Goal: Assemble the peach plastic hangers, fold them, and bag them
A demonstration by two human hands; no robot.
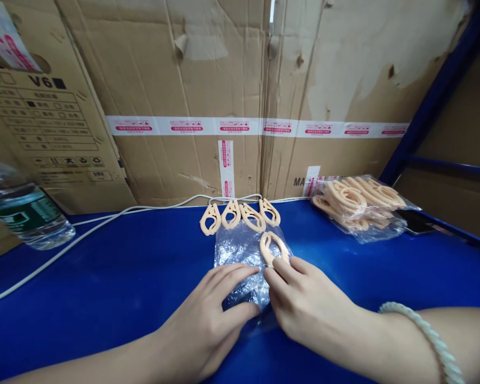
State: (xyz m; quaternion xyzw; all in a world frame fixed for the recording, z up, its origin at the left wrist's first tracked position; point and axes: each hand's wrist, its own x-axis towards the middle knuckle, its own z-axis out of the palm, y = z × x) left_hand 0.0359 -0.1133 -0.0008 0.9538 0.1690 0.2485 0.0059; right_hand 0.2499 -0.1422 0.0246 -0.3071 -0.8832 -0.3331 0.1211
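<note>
My right hand (pixel 308 293) is closed, its fingers around the lower end of a peach-coloured folded plastic hanger (pixel 265 246). The hanger's looped end points away from me, over a clear plastic bag (pixel 238 248) lying flat on the blue table. My left hand (pixel 214 312) rests at the bag's left side, thumb and fingers apart over the film. Just beyond the bag, several more folded hangers (pixel 210 218) of the same kind lie in a row. Part of the bag is hidden beneath both hands.
Bagged hangers (pixel 356 200) are piled at the right, beside a dark flat object (pixel 418 223). A water bottle (pixel 28 208) stands at the left. A white cable (pixel 104 217) runs along the back of the blue table (pixel 116 288), before cardboard (pixel 184 165). A blue metal frame (pixel 428 101) rises at right.
</note>
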